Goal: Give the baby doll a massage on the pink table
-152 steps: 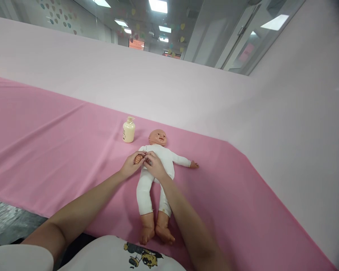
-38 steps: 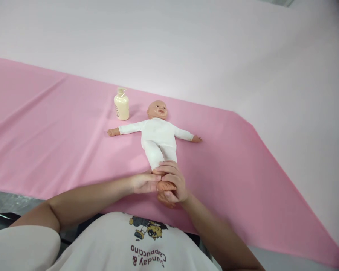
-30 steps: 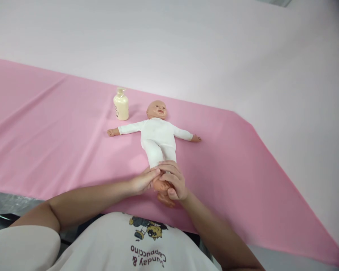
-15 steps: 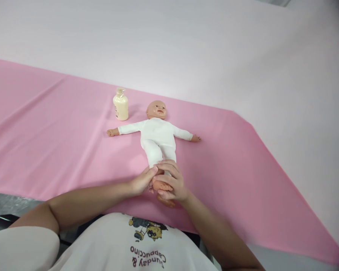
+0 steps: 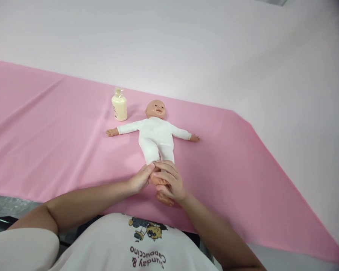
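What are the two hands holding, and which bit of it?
Both the left hand and right hand hold the doll by its feet, at the end nearest the person.

A pink cloth covers the table and runs off the left edge of the view, with long soft creases across it. Behind the cloth and along its right side rises a plain pale pink backdrop, evenly lit. Below the cloth's near left edge shows a strip of grey floor.
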A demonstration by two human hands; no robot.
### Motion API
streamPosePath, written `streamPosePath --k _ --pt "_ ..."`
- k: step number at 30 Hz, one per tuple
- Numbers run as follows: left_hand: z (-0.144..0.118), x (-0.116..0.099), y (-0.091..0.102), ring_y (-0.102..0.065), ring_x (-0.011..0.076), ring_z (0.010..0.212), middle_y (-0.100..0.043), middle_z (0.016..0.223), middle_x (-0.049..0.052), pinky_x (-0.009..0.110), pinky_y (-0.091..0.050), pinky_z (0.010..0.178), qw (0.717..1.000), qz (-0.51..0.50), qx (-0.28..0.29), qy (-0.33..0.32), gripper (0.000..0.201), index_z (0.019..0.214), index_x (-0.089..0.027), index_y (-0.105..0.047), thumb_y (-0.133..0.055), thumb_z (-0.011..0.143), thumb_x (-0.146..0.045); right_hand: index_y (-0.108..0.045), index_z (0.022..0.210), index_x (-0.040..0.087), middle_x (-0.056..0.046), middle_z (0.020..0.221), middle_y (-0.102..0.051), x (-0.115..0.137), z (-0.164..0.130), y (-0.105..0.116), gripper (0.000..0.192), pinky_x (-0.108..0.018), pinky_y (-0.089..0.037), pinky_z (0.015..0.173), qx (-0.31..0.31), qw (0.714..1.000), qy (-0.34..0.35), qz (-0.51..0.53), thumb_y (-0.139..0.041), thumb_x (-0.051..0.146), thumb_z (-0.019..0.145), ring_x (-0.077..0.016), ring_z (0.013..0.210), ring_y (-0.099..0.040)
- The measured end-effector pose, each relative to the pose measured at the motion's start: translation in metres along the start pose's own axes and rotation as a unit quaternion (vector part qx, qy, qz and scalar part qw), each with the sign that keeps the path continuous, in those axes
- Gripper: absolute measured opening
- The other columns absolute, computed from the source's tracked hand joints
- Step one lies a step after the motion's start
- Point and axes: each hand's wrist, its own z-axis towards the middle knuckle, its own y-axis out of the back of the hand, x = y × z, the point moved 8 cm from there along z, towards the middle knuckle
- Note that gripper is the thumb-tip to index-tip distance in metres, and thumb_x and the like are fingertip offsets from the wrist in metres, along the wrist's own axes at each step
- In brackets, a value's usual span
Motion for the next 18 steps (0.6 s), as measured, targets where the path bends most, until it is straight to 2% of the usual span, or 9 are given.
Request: streamPosePath --k 5,9,13,18 --pt "0.002 0.010 0.006 -0.069 0.0181 0.081 -0.070 0.080 0.009 0.027 -0.054 0.080 0.998 -0.025 -0.004 0.055 0.055 0.090 -0.009 -0.068 -0.051 0.088 -0.061 -0.061 0.102 0.023 -0.005 0.092 -0.064 0.002 0.003 0.000 0.015 -0.036 -0.054 0.077 -0.021 1.000 -0.020 -0.001 -0.060 0.033 0.090 -0.0187 0.086 -0.061" --pt "0.003 0.016 0.009 -0.067 0.0165 0.068 -0.069 0.071 0.008 0.026 -0.054 0.072 0.996 -0.025 -0.010 0.088 0.054 0.085 -0.009 -0.069 -0.047 0.090 -0.058 -0.061 0.095 0.022 -0.004 0.090 -0.062 0.002 0.001 -0.009 0.014 -0.030 -0.053 0.071 0.007 1.000 -0.027 0.005 -0.064 0.032 0.087 -0.0163 0.081 -0.060" --pt "0.004 0.018 0.010 -0.066 0.0156 0.066 -0.069 0.071 0.008 0.025 -0.052 0.067 0.994 -0.036 -0.010 0.107 0.052 0.087 -0.009 -0.068 -0.047 0.091 -0.056 -0.061 0.095 0.023 -0.003 0.086 -0.060 -0.005 -0.006 -0.014 0.022 -0.030 -0.053 0.071 0.012 0.999 -0.042 -0.004 -0.071 0.038 0.081 -0.0164 0.080 -0.059" --pt "0.005 0.011 0.009 -0.068 0.0167 0.076 -0.071 0.079 0.010 0.025 -0.053 0.077 0.995 -0.044 -0.032 0.081 0.045 0.092 -0.007 -0.068 -0.052 0.091 -0.050 -0.058 0.093 0.023 0.000 0.076 -0.061 -0.007 -0.008 -0.016 0.027 -0.033 -0.052 0.074 0.022 0.999 -0.026 0.007 -0.075 0.038 0.078 -0.0158 0.073 -0.059"
